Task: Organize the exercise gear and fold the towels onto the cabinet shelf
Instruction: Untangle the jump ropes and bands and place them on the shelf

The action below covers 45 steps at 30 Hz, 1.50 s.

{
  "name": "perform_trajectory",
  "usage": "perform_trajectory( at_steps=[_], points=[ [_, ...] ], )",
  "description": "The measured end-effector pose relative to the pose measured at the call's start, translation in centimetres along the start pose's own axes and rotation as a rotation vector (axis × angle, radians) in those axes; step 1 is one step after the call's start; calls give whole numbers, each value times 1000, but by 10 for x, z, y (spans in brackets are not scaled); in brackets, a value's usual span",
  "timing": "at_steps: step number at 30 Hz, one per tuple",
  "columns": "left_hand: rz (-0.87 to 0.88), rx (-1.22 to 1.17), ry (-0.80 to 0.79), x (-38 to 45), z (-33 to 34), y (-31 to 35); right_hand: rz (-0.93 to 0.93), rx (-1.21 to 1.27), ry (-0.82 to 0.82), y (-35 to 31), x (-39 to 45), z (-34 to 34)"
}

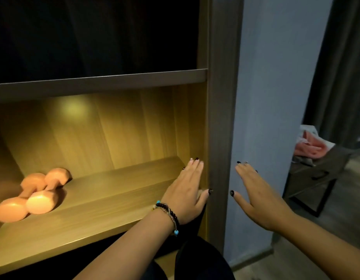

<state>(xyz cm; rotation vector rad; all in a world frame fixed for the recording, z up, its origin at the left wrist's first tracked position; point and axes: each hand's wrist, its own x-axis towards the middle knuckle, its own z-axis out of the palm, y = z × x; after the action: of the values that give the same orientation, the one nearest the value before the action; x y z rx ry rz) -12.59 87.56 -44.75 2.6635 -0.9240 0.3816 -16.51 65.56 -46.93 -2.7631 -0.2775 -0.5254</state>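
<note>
Nearest the camera: a dark-clothed knee (197,259) low in the middle of the view, both bare forearms reaching forward over it.

Left hand (187,193): flat, fingers straight and close together, palm down, holding nothing. It sits at the right end of the lit shelf (106,199), fingertips by the inner side wall, thumb out toward the cabinet's front upright (219,138). Whether the palm actually touches the shelf board cannot be told. Beaded bracelets (169,214) on that wrist, one with small turquoise beads.

Right hand (253,193): spread, fingers straight, empty. It hangs in front of the pale blue wall (266,98) just right of the cabinet upright; contact with the wall cannot be told. Dark nail polish on both hands.

On the shelf, well apart from the left hand, at the far left: two pink dumbbells (33,194) lying side by side and touching, ends toward the camera. The near ends are blurred.

Shelf interior is yellow wood-grain, lit from above, with a bright spot on the back panel. The compartment above is dark; nothing can be made out in it.

Farther off, right side: a dark side table (316,174) with a drawer handle and thin metal legs, standing on a wood floor. A pink towel (308,146) lies crumpled on its top, with some white cloth beside it. Grey curtain (344,67) behind.
</note>
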Motion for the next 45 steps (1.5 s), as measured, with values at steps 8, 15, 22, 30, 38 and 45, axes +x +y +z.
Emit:
perform_trajectory(
  at_steps=[8,15,22,30,38,45],
  points=[
    [414,31,-100,104,56,56,274,-45,15,105,-11,-16],
    [534,-55,-167,205,72,92,560,-74,-45,171,6,-38],
    [544,-118,-347,273,20,123,739,-26,-79,178,58,-112],
    [484,-202,-456,318,-33,166,875,17,-120,163,81,-203],
    [430,-248,-544,358,-25,207,929,22,-205,206,89,-255],
    [312,-294,-596,386,7,244,916,6,-287,256,86,-269]
  ],
)
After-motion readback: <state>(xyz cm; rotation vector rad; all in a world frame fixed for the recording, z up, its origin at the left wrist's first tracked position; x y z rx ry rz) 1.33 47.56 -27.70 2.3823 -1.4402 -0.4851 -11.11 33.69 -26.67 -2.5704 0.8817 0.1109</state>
